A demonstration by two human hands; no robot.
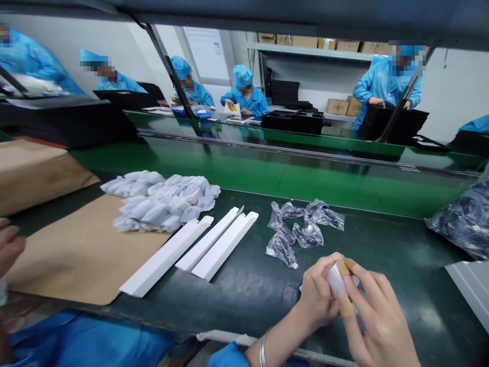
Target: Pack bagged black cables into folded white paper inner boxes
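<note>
White carton-like piece (336, 281) is pinched by left hand (319, 295) and right hand (376, 306) above bench (248, 300); judged unfinished | three white cartons (209, 239) are already formed, contents not shown | bagged cables (308, 235) are left loose | white packets (168, 199) are heaped behind

Between the long white boxes (225, 246) and our left hand (318, 296) we have open bench (248, 300) where an arm could pass. Ahead of us the bagged cables (308, 236) stand in the way, but we could skirt them on their right, over bare bench toward the green strip (382, 186). Past our right hand (378, 311), a bulging plastic bag (464, 219) and a ridged white panel (471, 288) block that side. Leftward, the boxes and piled white packets (164, 204) bar us; behind the pile there may be a gap, hard to judge.
</note>
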